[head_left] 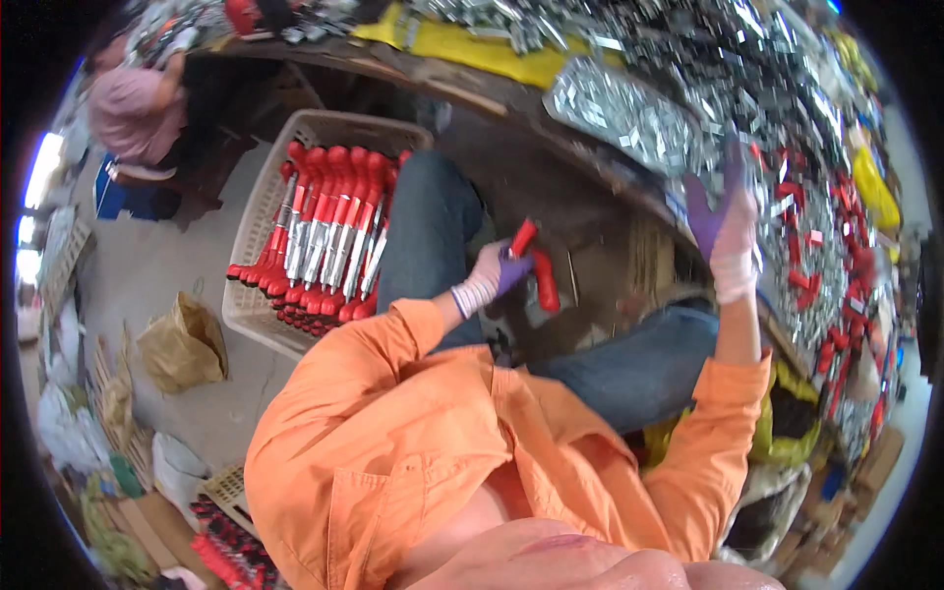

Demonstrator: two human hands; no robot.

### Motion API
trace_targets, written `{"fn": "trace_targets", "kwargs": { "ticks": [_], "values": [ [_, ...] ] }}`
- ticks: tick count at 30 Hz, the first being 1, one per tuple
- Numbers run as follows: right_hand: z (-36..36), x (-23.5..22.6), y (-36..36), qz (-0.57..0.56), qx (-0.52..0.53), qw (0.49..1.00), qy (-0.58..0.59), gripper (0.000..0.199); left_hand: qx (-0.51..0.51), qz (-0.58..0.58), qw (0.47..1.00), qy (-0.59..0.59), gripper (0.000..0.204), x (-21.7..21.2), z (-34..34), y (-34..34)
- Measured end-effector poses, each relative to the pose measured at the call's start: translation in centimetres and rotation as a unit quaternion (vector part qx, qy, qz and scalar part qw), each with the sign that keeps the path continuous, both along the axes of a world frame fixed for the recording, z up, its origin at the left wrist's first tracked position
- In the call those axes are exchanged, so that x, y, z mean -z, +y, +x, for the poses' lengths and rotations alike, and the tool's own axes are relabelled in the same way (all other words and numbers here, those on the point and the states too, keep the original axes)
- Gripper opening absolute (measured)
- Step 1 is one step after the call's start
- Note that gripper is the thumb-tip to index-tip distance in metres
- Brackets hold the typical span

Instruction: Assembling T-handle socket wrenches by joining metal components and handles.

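Orange sleeves (pixel 393 413) cover both forearms in the foreground. Left hand (pixel 497 273), in a white-and-purple glove, is clenched around a red-handled tool (pixel 536 267), held over the lap between the knees. Right hand (pixel 728 231), gloved the same way, is raised with fingers spread, grasping nothing, just before the workbench edge (pixel 590 167). To the left of the left hand sits a pale plastic basket (pixel 258 202) filled with rows of red-handled tools (pixel 329 231). Beyond the right hand, loose metal parts (pixel 629 113) and red grips (pixel 796 246) cover the bench. Farther left, another person (pixel 133 108) sits.

Grey concrete floor (pixel 167 265), cluttered workbench (pixel 472 84)
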State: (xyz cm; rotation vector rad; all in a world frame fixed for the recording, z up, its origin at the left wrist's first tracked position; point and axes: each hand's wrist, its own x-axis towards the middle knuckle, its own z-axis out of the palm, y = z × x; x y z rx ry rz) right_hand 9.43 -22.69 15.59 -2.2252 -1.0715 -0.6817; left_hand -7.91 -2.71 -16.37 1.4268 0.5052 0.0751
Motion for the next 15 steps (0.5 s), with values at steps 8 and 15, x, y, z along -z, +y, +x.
{"fn": "trace_targets", "kwargs": {
  "ticks": [8, 15],
  "values": [
    [-5.7, 0.4, -3.8, 0.100, 0.018, 0.857, 0.505, 0.020, 0.102, -0.176, 0.977, -0.066, 0.035, -17.1, -1.6, -1.5],
    [-13.0, 6.4, -2.3, 0.218, -0.099, 0.526, 0.816, 0.043, 0.158, -0.224, 0.958, -0.080, 0.037, -21.5, -2.0, -2.7]
  ]
}}
